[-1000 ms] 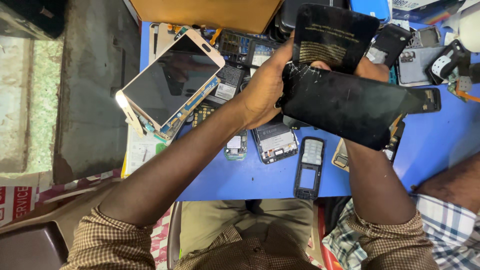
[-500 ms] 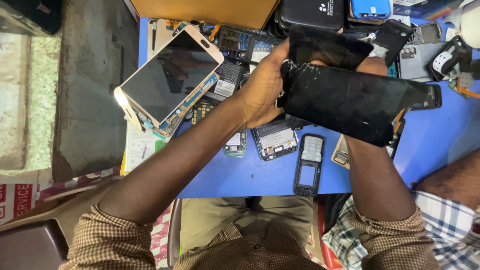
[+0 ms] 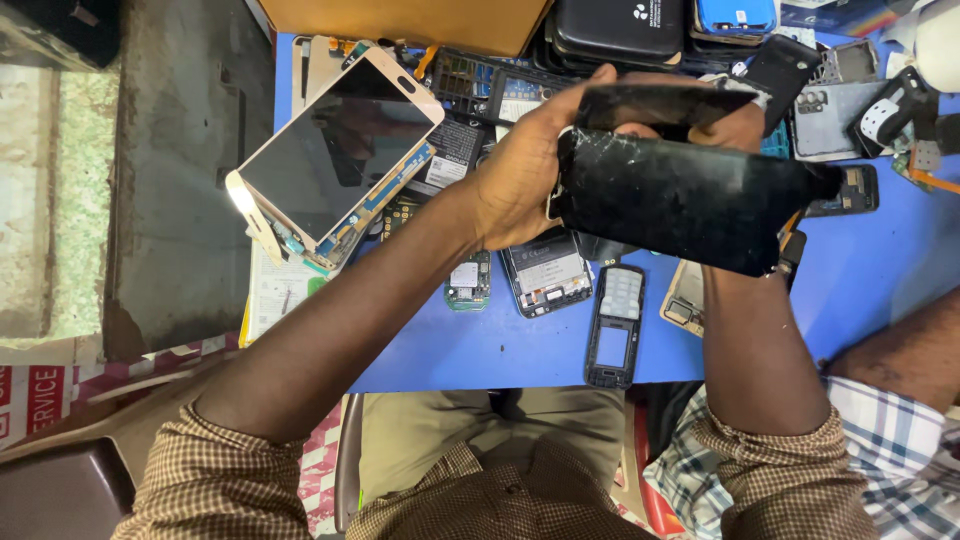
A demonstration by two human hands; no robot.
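A blue table (image 3: 850,300) crowded with phone parts, a concrete floor off to the left, and a cardboard box (image 3: 400,20) along the far edge. The person sits close in, both arms raised over the clutter.

The left hand (image 3: 520,180) is clamped tight on the near-left end of a large black panel (image 3: 690,200), thumb on top and fingers wrapped underneath. The right hand (image 3: 740,120) is mostly hidden behind that panel; only the knuckles show, curled around a second thin black sheet (image 3: 650,103) that stands just above and behind the first. The two pieces look almost parted: they gape along the top but appear to touch near the left hand. I'd judge the peeling largely done, with the last joined edge left to free; nothing has been set down yet.

The panel is held in the air above the table's middle, tilted down to the right. It is glossy black, scuffed, with whitish cracks or glue residue at the left end, and it bows slightly like something thin and flexible.

Beneath lie a gold-framed screen (image 3: 335,150) propped at the left edge, an empty keypad frame (image 3: 613,325), a small green board (image 3: 468,285) and an opened handset (image 3: 545,272). At the lower right a checked sleeve (image 3: 900,430) and forearm belong to someone else
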